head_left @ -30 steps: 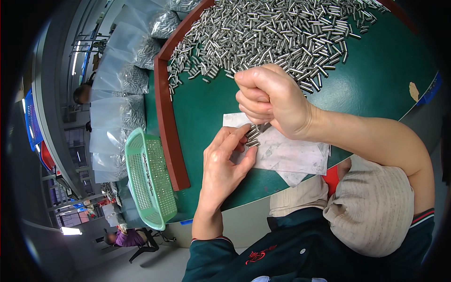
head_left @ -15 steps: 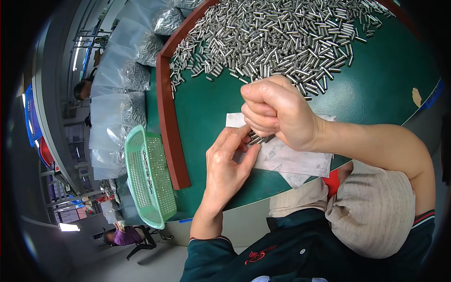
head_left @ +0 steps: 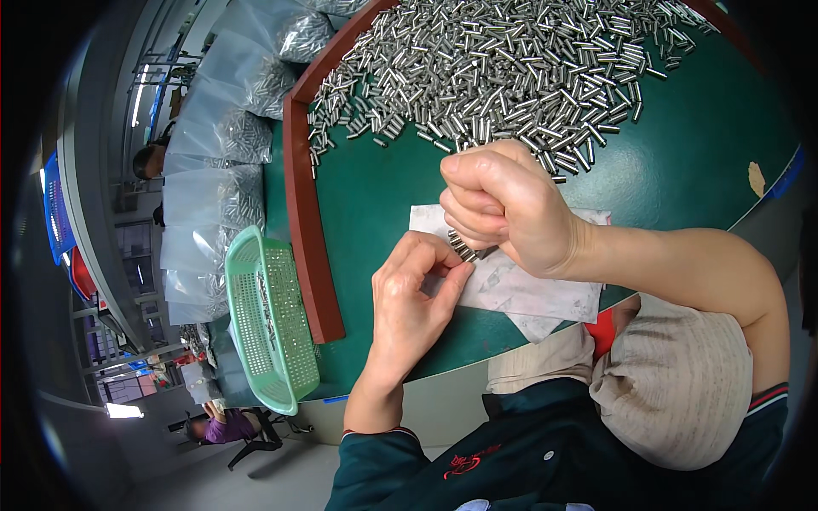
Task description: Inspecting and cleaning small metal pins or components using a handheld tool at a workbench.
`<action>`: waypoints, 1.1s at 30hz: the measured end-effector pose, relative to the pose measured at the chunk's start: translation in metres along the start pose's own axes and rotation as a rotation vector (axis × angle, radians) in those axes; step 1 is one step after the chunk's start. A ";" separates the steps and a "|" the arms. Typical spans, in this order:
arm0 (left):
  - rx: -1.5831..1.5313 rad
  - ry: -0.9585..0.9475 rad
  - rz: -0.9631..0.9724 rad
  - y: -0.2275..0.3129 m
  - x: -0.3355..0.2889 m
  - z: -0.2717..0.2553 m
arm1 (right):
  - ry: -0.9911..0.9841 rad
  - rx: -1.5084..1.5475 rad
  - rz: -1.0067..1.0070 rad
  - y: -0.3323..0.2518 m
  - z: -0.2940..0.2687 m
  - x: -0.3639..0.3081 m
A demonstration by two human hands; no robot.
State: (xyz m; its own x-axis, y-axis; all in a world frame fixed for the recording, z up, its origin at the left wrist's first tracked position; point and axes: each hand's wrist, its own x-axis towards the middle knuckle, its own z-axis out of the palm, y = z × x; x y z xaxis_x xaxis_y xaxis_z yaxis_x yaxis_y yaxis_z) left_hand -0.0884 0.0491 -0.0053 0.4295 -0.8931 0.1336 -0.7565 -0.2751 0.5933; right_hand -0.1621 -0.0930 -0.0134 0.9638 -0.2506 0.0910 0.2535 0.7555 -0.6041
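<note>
Silver pins (head_left: 463, 247) in a short row over the white sheet (head_left: 541, 294), clamped near one end by the left hand's (head_left: 405, 296) thumb and fingertips, apparently for alignment, beside the fisted right hand (head_left: 511, 204), contents impossible to tell, with the loose heap (head_left: 511, 77) within reach.

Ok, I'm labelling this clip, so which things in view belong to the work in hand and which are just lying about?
Apparently in use:
left hand, at small metal cylinders
right hand, closed in a fist
whitish sheet beneath
loose cylinder pile, probably

Apparently just nearby:
green basket
filled clear bags
tan patch, far right
</note>
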 end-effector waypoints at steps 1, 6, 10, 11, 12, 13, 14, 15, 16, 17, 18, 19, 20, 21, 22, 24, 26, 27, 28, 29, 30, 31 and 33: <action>0.005 -0.001 -0.004 0.000 0.000 0.000 | -0.001 -0.009 -0.002 0.000 0.000 0.000; 0.003 0.003 -0.006 0.001 0.000 0.000 | -0.014 -0.020 -0.010 0.000 -0.001 0.000; -0.006 0.014 -0.007 0.000 0.000 0.001 | -0.020 -0.027 -0.020 0.002 -0.001 0.000; -0.007 0.014 -0.008 0.000 0.000 0.001 | -0.020 -0.027 -0.019 0.001 -0.001 0.000; -0.013 0.018 -0.014 0.000 0.000 0.001 | -0.012 -0.050 -0.026 0.001 0.000 0.000; -0.019 0.022 -0.020 0.000 0.000 0.001 | -0.005 -0.073 -0.033 0.001 0.001 -0.001; -0.020 0.022 -0.021 0.000 0.000 0.001 | -0.004 -0.074 -0.032 0.002 0.002 -0.002; -0.013 0.019 -0.012 0.000 0.001 0.000 | -0.012 -0.123 -0.063 0.002 0.003 -0.003; -0.005 0.016 -0.004 0.000 0.002 0.000 | -0.020 -0.172 -0.094 0.003 0.004 -0.003; -0.006 0.017 -0.005 0.000 0.002 -0.001 | -0.020 -0.173 -0.093 0.003 0.005 -0.004; -0.023 0.022 -0.002 0.000 0.003 0.000 | -0.032 -0.260 -0.137 0.004 0.006 -0.005; -0.041 0.027 0.001 0.000 0.003 -0.001 | -0.044 -0.348 -0.181 0.005 0.007 -0.005; -0.041 0.027 -0.001 0.000 0.004 -0.001 | -0.045 -0.336 -0.190 0.006 0.008 -0.005; -0.050 0.025 0.006 0.000 0.004 -0.001 | -0.045 -0.335 -0.188 0.006 0.008 -0.004; -0.059 0.023 0.014 -0.001 0.004 -0.001 | -0.048 -0.324 -0.179 0.005 0.008 -0.004; -0.054 0.017 0.004 0.000 0.005 -0.002 | -0.051 -0.310 -0.165 0.006 0.008 -0.005; -0.045 0.012 -0.002 0.000 0.005 -0.002 | -0.036 -0.347 -0.175 0.008 0.009 -0.005; -0.042 0.004 -0.005 0.000 0.005 -0.003 | -0.038 -0.345 -0.176 0.008 0.009 -0.004; -0.039 -0.003 -0.008 0.001 0.005 -0.004 | -0.034 -0.329 -0.155 0.008 0.010 -0.004; -0.037 -0.005 -0.005 -0.001 0.005 -0.003 | -0.027 -0.315 -0.135 0.008 0.010 -0.003; -0.038 -0.004 0.000 -0.003 0.004 -0.003 | -0.027 -0.314 -0.140 0.007 0.009 -0.004; -0.040 -0.003 0.005 -0.004 0.004 -0.002 | -0.015 -0.279 -0.133 0.006 0.008 -0.004; -0.027 0.000 0.006 -0.003 0.003 -0.001 | -0.003 -0.291 -0.163 0.003 0.005 -0.002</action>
State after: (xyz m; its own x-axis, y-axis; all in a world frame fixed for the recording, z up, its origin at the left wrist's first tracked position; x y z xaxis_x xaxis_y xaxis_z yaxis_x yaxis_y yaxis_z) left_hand -0.0843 0.0477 -0.0056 0.4255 -0.8945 0.1372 -0.7456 -0.2606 0.6134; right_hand -0.1626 -0.0875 -0.0109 0.9130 -0.3515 0.2071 0.3703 0.5010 -0.7822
